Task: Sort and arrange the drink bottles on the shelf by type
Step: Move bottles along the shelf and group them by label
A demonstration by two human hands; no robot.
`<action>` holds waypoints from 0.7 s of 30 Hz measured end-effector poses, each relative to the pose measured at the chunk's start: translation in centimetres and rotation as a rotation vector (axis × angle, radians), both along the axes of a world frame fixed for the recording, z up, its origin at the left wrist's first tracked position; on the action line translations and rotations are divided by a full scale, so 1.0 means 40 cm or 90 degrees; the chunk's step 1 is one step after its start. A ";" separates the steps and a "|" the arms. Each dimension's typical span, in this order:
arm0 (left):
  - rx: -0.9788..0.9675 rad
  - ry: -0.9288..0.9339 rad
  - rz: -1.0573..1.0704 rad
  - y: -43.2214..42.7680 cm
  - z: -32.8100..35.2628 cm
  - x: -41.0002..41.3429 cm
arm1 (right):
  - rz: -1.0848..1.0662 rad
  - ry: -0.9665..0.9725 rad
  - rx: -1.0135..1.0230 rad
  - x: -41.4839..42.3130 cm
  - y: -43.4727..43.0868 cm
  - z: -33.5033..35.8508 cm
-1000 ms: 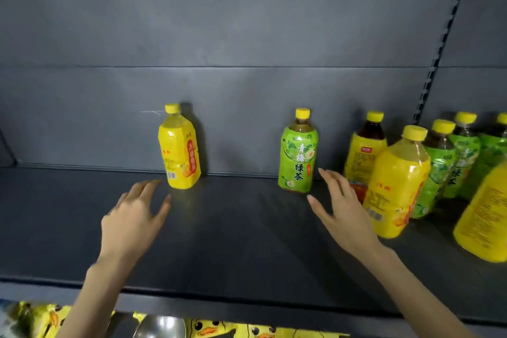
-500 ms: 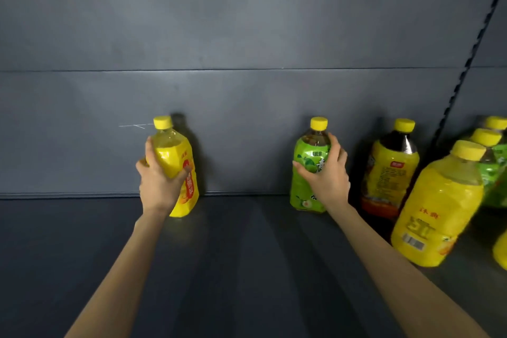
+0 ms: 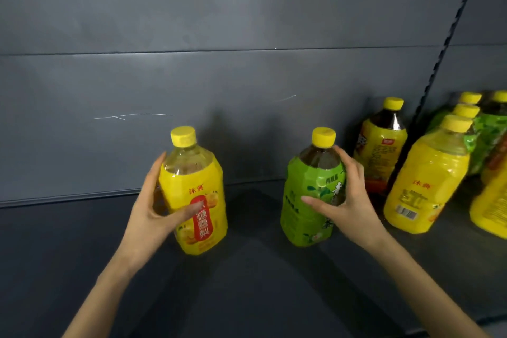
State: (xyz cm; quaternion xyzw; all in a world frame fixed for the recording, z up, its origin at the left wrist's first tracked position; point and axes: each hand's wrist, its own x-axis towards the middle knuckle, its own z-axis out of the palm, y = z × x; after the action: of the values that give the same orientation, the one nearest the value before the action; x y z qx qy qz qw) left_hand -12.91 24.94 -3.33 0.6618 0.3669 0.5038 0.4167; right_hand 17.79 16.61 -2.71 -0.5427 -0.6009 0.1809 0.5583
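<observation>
My left hand (image 3: 149, 212) grips a yellow pear-drink bottle (image 3: 196, 195) with a red label and a yellow cap, thumb across its front. My right hand (image 3: 349, 200) grips a green tea bottle (image 3: 308, 195) with a yellow cap, fingers round its shoulder and thumb on the label. Both bottles are upright over the dark shelf (image 3: 247, 282), forward of the back wall; whether their bases touch the shelf I cannot tell.
To the right stand a dark tea bottle with a yellow label (image 3: 382, 145), another yellow bottle (image 3: 424, 181) and several green and yellow bottles (image 3: 488, 132) at the frame edge. A slotted upright (image 3: 450, 35) runs up the grey back wall.
Both hands went from hovering open to gripping the two bottles. The bottles now sit nearer me and away from the back wall.
</observation>
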 end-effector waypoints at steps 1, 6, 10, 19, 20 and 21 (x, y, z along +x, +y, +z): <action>-0.008 -0.003 -0.022 -0.008 -0.004 0.004 | -0.082 -0.037 0.017 -0.024 -0.011 -0.012; -0.051 -0.001 -0.057 -0.020 -0.020 0.044 | -0.296 -0.138 0.048 -0.116 -0.006 -0.049; -0.054 -0.006 -0.030 -0.029 -0.025 0.050 | -0.334 -0.090 0.022 -0.121 -0.006 -0.046; -0.043 -0.080 0.006 -0.104 -0.050 0.063 | -0.234 -0.029 0.069 -0.119 -0.128 -0.065; -0.045 -0.088 0.010 -0.118 -0.049 0.066 | -0.226 -0.025 0.073 -0.115 -0.145 -0.066; -0.050 -0.096 0.014 -0.131 -0.048 0.070 | -0.219 -0.022 0.082 -0.111 -0.163 -0.066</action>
State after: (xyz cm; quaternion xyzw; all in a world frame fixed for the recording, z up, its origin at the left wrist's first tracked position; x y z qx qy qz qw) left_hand -10.11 19.68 -5.26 0.6013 0.3611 0.5420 0.4630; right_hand 13.37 10.10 -5.33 -0.6033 -0.5191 0.0349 0.6045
